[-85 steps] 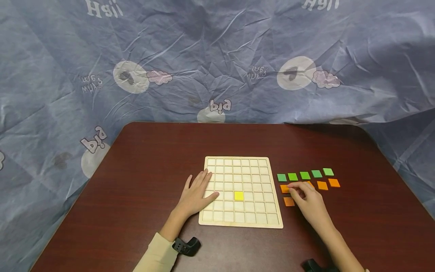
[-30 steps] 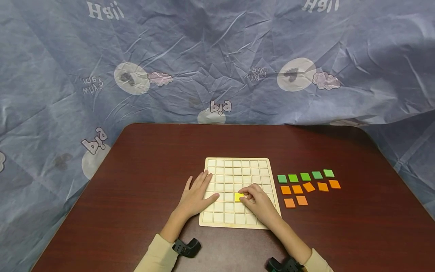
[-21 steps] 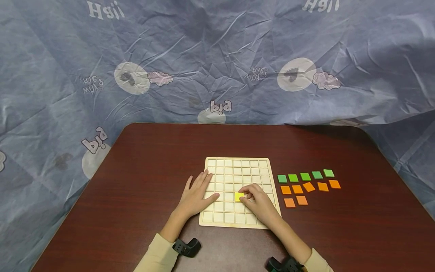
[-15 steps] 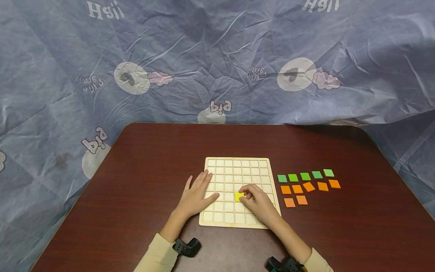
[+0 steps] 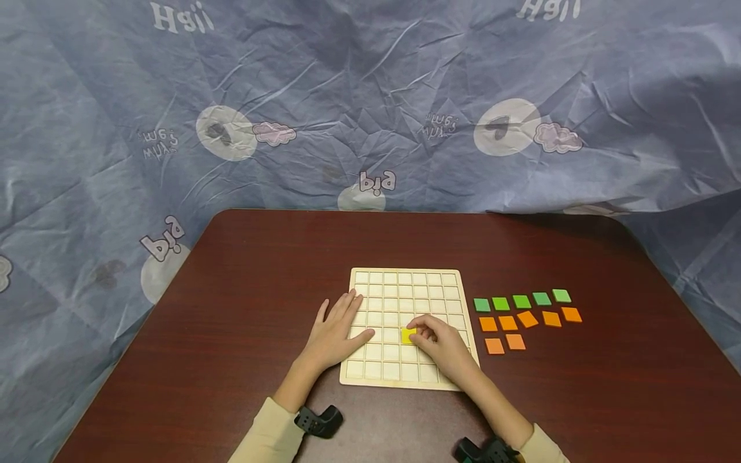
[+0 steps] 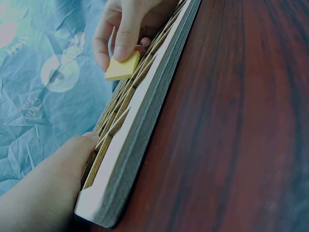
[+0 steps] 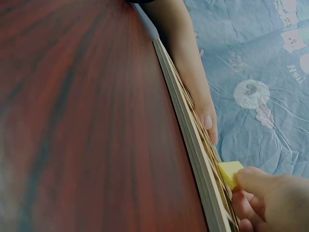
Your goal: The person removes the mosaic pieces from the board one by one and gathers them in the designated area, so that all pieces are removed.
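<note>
A pale wooden grid board (image 5: 399, 381) lies flat on the dark red-brown table. My left hand (image 5: 331, 337) rests on its left side, fingers spread and thumb reaching over the cells. Over the middle of the grid, my right hand (image 5: 444, 348) pinches a yellow square tile (image 5: 407, 336) between thumb and fingers. The left wrist view shows that yellow tile (image 6: 121, 67) tilted, its near edge raised off the board. From the right wrist, the tile (image 7: 230, 172) appears at the thumb tip, close over the grid.
Right of the board lie loose square tiles: a row of several green ones (image 5: 500, 303), a row of several orange ones (image 5: 507, 323), and two more orange tiles (image 5: 494, 346) nearer the person. A blue patterned cloth (image 5: 347, 83) hangs behind the table (image 5: 260, 257).
My right hand has moved left from the orange tiles to the yellow tile on the board and holds it there. Over the last second both hands have stayed nearly still.
</note>
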`<state>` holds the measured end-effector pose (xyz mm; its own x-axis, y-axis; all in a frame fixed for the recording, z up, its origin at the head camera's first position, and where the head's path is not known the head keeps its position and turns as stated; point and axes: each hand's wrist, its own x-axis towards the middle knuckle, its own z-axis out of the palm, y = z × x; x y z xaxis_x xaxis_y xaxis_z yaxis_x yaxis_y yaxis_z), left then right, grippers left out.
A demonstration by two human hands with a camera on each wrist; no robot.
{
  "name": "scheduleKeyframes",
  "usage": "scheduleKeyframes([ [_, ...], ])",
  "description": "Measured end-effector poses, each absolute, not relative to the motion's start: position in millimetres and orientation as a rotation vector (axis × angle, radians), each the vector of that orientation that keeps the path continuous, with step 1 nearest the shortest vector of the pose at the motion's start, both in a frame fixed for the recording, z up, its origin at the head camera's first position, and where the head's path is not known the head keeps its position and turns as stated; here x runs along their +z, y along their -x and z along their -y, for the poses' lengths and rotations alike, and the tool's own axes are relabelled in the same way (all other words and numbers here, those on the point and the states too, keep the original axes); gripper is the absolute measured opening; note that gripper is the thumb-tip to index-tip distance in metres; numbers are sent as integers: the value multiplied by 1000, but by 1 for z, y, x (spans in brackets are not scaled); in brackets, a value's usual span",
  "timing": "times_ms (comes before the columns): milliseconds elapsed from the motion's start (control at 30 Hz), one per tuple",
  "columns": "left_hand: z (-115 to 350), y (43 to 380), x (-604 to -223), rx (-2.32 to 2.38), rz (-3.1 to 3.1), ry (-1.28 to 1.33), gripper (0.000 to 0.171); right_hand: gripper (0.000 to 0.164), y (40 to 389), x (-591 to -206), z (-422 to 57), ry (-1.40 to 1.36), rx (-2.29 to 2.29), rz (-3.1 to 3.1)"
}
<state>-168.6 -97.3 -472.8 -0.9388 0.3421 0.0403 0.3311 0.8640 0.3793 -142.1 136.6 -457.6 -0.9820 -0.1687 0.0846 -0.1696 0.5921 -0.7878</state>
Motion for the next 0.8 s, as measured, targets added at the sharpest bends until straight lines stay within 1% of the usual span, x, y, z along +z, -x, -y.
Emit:
scheduleKeyframes([
  [167,97,169,-472,606,-3001,-549,77,11,140,-451,-144,-231,1458,2819],
  [400,98,169,-474,604,-3004,-557,77,18,137,-443,-169,-193,1508,2816],
  [800,98,169,-473,599,-3007,-556,77,24,128,-432,-233,-56,1291,2797],
])
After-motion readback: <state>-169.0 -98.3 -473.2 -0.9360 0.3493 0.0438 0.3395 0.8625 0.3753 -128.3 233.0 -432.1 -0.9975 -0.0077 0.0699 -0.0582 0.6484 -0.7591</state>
